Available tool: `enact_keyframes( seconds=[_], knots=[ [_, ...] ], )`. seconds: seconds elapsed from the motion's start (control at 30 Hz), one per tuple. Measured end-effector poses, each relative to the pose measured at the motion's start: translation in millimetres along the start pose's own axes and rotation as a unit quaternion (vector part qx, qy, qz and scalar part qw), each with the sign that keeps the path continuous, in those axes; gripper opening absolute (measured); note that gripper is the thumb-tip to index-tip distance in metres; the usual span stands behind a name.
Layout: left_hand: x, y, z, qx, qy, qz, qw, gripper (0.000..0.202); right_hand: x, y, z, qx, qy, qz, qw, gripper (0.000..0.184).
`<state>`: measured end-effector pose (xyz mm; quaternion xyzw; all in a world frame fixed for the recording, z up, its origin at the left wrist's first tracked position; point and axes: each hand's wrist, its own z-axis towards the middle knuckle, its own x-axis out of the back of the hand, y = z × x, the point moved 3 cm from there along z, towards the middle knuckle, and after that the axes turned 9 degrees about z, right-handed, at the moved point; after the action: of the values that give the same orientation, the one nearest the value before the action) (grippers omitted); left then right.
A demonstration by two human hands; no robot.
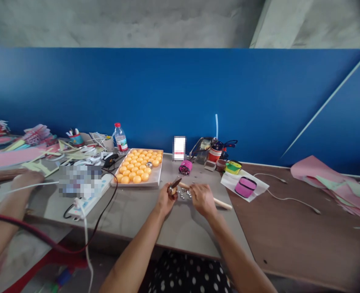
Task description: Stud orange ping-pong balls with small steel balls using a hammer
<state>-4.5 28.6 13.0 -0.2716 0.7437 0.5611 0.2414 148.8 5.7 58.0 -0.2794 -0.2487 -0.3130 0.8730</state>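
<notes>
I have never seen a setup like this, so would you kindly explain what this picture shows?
There is no robot here: a person works with bare hands, seen from a camera worn on their head, looking forward and down. The left hand holds a small round object; its exact nature is unclear. The right hand grips a pale stick. Small shiny pieces lie on the table near both hands. Beyond the left hand sits a tray of orange balls, beside a bottle. Another person's hand shows at far left.

Smooth, matt wooden rod [223,204]
</notes>
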Motion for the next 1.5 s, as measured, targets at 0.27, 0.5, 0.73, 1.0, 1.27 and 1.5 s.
enact_keyframes(
  seconds=[0.27,0.5,0.73,1.0,1.27,1.5],
  knots=[
    [0.1,-2,2,-0.008,-0.006,0.015,1.000,0.018,1,1,-1,-0.015,0.013,0.002,1.000,0.020],
    [1.0,-4,3,-0.006,-0.022,0.018,1.000,0.019,6,-1,1,-0.008,0.040,0.004,0.999,0.018],
    [0.0,-5,2,0.000,-0.001,0.063,0.998,0.023,-2,0,-1,0.006,-0.005,0.008,1.000,0.018],
    [-1.2,-6,2,-0.018,0.002,0.082,0.996,0.023,0,-1,2,-0.013,-0.016,-0.022,1.000,0.021],
    [-5.4,0,-2,-0.028,-0.026,-0.010,0.999,0.014,3,9,-3,-0.028,0.029,-0.009,0.999,0.019],
    [-1.1,3,-3,-0.027,-0.039,-0.013,0.999,0.021,13,7,-2,-0.021,0.096,-0.001,0.995,0.018]
  ],
)
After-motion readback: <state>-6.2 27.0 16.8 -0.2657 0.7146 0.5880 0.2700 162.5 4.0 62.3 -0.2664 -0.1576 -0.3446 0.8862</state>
